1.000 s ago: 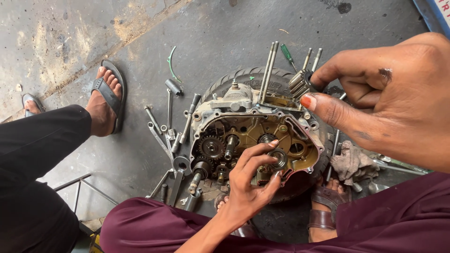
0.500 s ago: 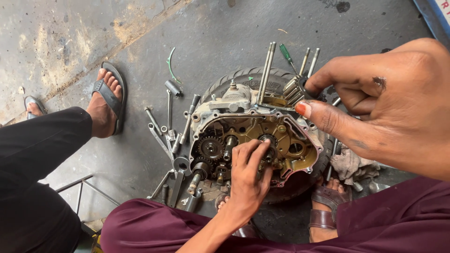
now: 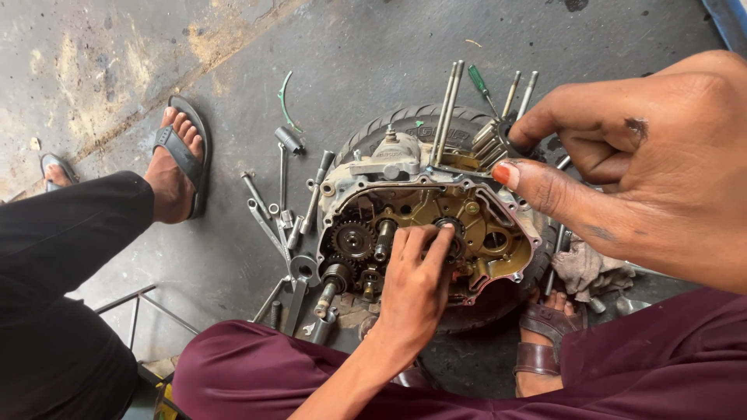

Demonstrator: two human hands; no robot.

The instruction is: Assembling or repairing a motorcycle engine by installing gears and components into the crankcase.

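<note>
An open engine crankcase (image 3: pixel 498 241) lies on a black tyre (image 3: pixel 405 120) on the concrete floor, its gears (image 3: pixel 354 239) and shafts exposed. My left hand (image 3: pixel 412 292) reaches up from below, and its fingertips are closed around a small gear (image 3: pixel 450 227) at the centre of the case. My right hand (image 3: pixel 646 163) hovers close to the camera above the case's right side. Its thumb and bent forefinger are held apart, and I see nothing between them. Long studs (image 3: pixel 447 105) stick up from the far end of the engine.
Wrenches and sockets (image 3: pixel 284 225) lie on the floor left of the engine, beside a green-handled screwdriver (image 3: pixel 478 82). Another person's sandalled foot (image 3: pixel 177 163) and black trouser leg (image 3: pixel 70 225) are at the left. A rag (image 3: pixel 587 268) lies at the right, by my own sandalled foot (image 3: pixel 545 330).
My left hand's fingers, spread over the case a second ago, have drawn together onto the small gear. My right hand has barely shifted.
</note>
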